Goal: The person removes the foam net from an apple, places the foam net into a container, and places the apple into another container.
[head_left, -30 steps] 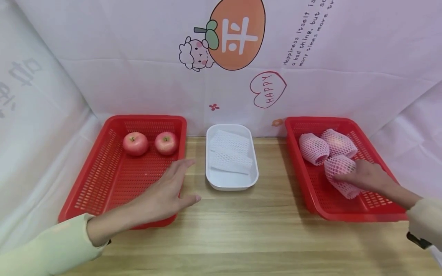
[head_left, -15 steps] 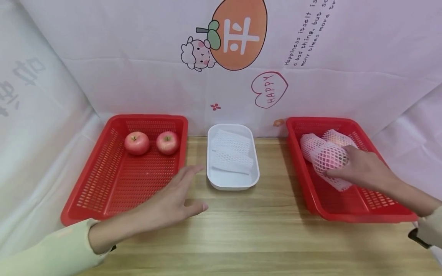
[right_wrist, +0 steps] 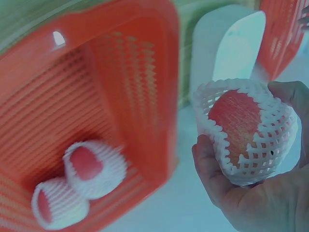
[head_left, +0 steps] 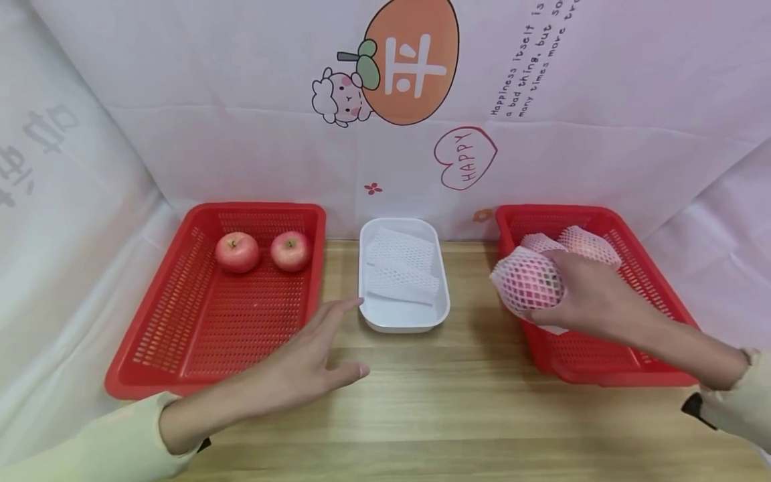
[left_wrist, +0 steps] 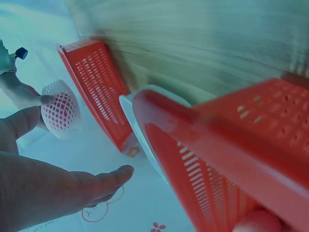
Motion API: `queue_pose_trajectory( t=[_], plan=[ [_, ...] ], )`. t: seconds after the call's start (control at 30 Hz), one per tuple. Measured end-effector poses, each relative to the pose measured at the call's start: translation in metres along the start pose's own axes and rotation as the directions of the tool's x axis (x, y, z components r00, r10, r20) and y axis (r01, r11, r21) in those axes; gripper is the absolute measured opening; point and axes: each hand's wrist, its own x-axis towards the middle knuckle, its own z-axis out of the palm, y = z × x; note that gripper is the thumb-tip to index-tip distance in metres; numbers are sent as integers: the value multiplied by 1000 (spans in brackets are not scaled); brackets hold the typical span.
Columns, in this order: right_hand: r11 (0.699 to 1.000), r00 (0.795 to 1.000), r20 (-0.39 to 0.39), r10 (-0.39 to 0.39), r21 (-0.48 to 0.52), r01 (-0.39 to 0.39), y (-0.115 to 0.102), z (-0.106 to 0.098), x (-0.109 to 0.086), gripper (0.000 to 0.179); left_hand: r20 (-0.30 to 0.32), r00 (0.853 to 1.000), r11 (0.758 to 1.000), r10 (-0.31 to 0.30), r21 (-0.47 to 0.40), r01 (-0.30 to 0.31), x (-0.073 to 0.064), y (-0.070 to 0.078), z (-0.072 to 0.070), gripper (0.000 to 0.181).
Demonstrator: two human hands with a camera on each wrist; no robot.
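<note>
In the head view my right hand [head_left: 587, 291] grips an apple in a white foam net [head_left: 529, 281], held above the left rim of the right red basket [head_left: 602, 358]. The right wrist view shows the thumb and fingers around this netted apple [right_wrist: 236, 130], its red skin bare at the net's opening. Two more netted apples [right_wrist: 94, 169] lie in that basket. My left hand [head_left: 295, 371] hovers with fingers extended, holding nothing, between the left red basket [head_left: 159, 281] and the white tray [head_left: 403, 327]. Its thumb and fingers stand apart in the left wrist view.
Two bare apples [head_left: 237, 252] sit at the back of the left basket. Foam nets [head_left: 403, 261] lie flat in the white tray, which stands between the baskets on the wooden table [head_left: 421, 408]. A printed white cloth [head_left: 253, 147] rises behind.
My right hand has lifted the netted apple from the right basket and carried it left to the basket's rim. The left hand has shifted slightly right and toward me.
</note>
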Motion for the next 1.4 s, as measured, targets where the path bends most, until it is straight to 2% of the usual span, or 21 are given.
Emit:
queue_pose_trajectory(
  t=[0.23, 0.47, 0.6, 0.77, 1.0, 1.4],
  plan=[
    [989, 989, 15, -145, 17, 145, -33, 26, -7, 87, -1, 1000, 1000, 7, -7, -7, -4, 0, 10, 84],
    [962, 961, 61, -269, -34, 271, -56, 53, -17, 90, 14, 1000, 1000, 7, -25, -7, -10, -3, 18, 84],
    [947, 944, 85, -317, -24, 320, -70, 69, -21, 88, 20, 1000, 999, 0, -46, 1, -11, -6, 24, 84],
    [934, 928, 114, -355, 11, 356, -85, 86, -22, 87, 12, 1000, 996, 3, -90, -2, -13, -10, 33, 83],
    [909, 904, 106, -414, -12, 418, -96, 107, -21, 88, -10, 999, 991, 31, -129, -32, -14, -16, 48, 81],
    [880, 870, 145, -472, 19, 475, -97, 143, -17, 92, 23, 1000, 984, -6, -178, 10, -10, -28, 69, 81]
  ],
)
